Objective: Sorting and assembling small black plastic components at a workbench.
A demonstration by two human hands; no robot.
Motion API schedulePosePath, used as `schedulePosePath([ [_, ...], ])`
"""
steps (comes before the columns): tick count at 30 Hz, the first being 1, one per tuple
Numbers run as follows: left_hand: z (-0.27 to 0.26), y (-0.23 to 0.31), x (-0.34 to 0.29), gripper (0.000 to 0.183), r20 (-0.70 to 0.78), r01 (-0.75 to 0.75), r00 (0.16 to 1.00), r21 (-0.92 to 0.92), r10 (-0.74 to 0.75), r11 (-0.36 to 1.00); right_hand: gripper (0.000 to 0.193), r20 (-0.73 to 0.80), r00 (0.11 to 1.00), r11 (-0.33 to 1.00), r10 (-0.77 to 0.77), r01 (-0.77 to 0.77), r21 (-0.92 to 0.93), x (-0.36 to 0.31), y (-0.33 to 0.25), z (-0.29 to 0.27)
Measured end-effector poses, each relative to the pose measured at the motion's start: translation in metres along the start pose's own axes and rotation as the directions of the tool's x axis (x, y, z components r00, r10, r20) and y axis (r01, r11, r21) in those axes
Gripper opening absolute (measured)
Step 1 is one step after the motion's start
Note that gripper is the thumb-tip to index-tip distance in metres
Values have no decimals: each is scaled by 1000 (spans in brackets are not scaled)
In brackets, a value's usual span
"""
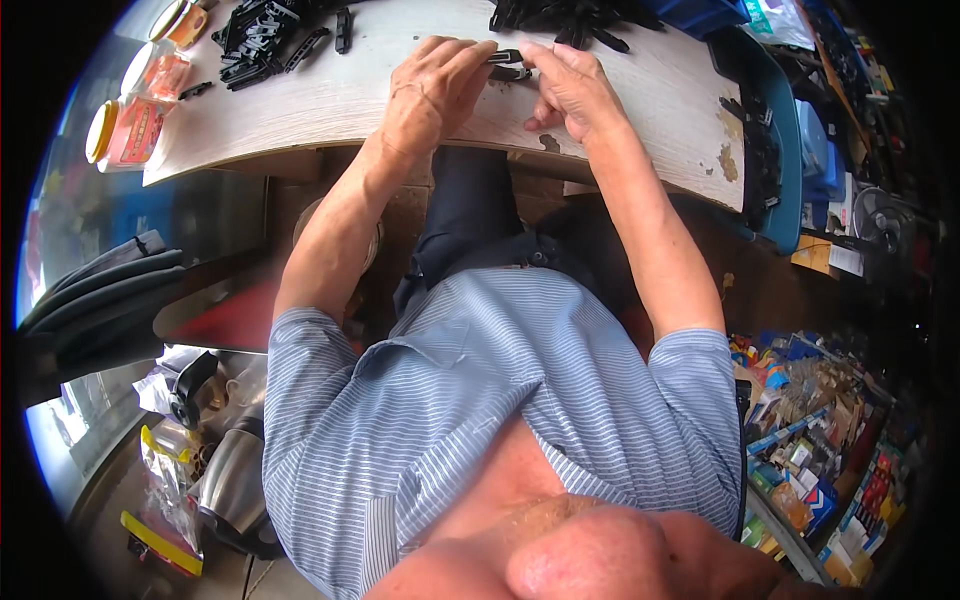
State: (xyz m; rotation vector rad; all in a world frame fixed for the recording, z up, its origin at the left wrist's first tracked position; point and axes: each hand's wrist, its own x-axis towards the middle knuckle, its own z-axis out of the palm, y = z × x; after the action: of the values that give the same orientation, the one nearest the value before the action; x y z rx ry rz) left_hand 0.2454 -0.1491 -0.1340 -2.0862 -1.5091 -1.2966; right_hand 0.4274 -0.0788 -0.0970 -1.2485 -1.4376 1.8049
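Observation:
Over the table's near edge, both hands meet at a small black plastic part [506, 57] with a light outline on it. My left hand [436, 88] is closed, its curled fingers gripping the part's left end. At the other end, the thumb and forefinger of my right hand [574, 86] pinch the part, the remaining fingers bent beneath. A second dark piece [510, 73] shows just under it; whether the two are joined I cannot tell. Left of my hands lies a heap of black plastic parts [258, 42], with a single part [343, 31] beside it.
Another pile of black parts [575, 18] lies at the far side of the pale wooden table [660, 110]. Jars with yellow lids [103, 132] stand at its left edge. A blue-green bin [788, 150] holding black pieces adjoins its right end. A metal kettle [232, 478] is at lower left.

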Motion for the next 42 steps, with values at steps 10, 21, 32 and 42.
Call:
schedulePosePath([
  [10,3,-9,-5,26,246,-2,969,19,-2,1000,27,-160,987,985,-16,-11,-171,7,8,8],
  [21,-1,2,-7,20,232,-34,973,151,-1,988,24,-210,977,971,-21,-30,-237,2,0,19],
  [32,-9,16,-15,31,292,73,947,219,-137,973,33,-194,981,958,-12,-44,-283,6,5,14],
  [42,-24,9,-12,32,-74,147,986,-3,-147,989,34,14,998,998,60,-59,-19,-9,3,-15],
])
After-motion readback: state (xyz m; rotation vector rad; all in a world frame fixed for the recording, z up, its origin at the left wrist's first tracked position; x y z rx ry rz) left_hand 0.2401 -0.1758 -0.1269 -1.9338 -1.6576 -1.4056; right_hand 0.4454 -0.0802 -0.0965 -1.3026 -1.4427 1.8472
